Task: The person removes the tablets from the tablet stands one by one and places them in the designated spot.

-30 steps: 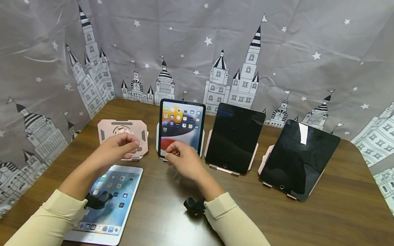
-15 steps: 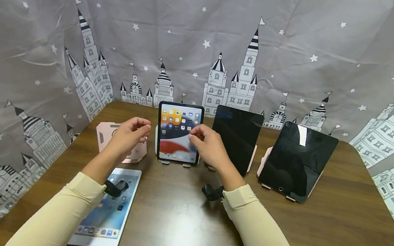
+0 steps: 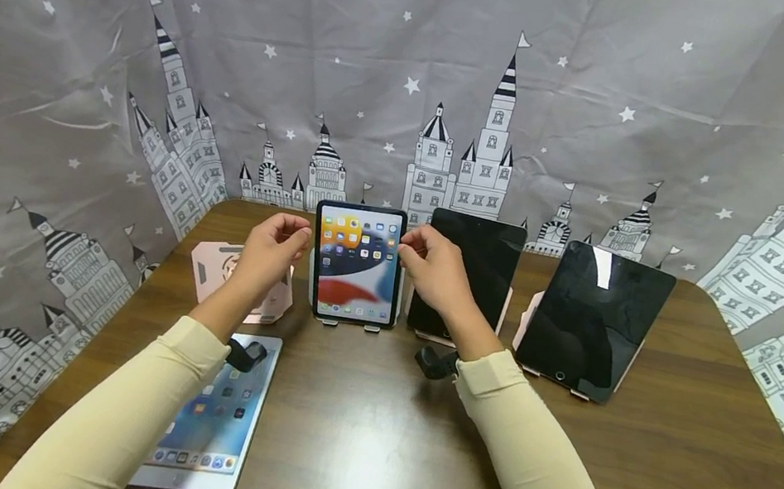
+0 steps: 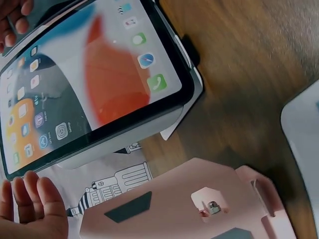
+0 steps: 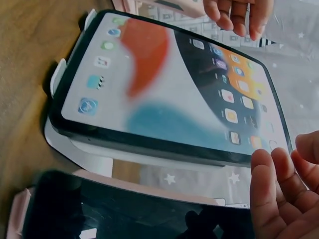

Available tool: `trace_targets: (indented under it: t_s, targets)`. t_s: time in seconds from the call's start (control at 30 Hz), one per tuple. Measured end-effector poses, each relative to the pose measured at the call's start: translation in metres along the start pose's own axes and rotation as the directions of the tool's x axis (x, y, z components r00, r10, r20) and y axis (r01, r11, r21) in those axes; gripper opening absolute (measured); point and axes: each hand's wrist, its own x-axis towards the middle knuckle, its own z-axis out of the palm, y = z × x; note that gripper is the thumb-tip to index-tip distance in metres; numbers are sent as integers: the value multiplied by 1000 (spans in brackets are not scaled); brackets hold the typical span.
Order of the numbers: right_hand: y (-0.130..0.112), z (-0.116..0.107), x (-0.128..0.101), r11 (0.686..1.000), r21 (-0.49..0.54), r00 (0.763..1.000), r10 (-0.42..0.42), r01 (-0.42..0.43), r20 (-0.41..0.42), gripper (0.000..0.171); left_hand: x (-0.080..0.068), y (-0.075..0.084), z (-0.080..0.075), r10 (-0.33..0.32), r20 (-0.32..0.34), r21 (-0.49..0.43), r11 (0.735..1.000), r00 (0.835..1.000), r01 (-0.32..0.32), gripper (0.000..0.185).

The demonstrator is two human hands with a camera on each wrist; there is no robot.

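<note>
Tablet [image 3: 357,263] lit, propped upright on stand near tabletop's far edge for viewing | left hand [image 3: 274,249], right hand [image 3: 433,271] flank its top corners, fingers loosely curled, touching nothing | empty pink stand [image 3: 240,280] leftward.

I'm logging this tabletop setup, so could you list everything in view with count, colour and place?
Lit tablet: one, black frame, upright on a white stand, back centre.
Dark tablets: two, black, on pink stands, right of it.
Empty stand: one, pink, back left.
Flat tablet: one, white, lit, front left.
Table: one, brown wood.
Curtain: grey, castle print, behind.
Left hand, right hand: cream sleeves, either side of the lit tablet.
</note>
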Motion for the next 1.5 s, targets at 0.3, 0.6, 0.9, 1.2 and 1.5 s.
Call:
trace_targets:
  t_s: [0.3,0.6,0.9,1.2,1.5]
  targets:
    - [-1,-6,8,1000,-25,999,3,-5,-47,9,8,1,4,-7,-32,29,1000,999,8,29]
    - [1,-4,14,998,-54,998,20,-24,-63,9,17,1,9,-27,-41,-24,999,999,26,31]
    - [0,1,17,995,-85,994,43,-51,-97,13,21,0,13,-49,-31,-11,999,998,49,32]
    - [3,6,19,988,-151,992,-10,-9,-124,17,23,-1,16,-52,-40,6,999,998,53,32]
    - [3,8,19,989,-146,991,-17,-3,-134,14,23,0,18,-50,-57,24,998,997,51,30]
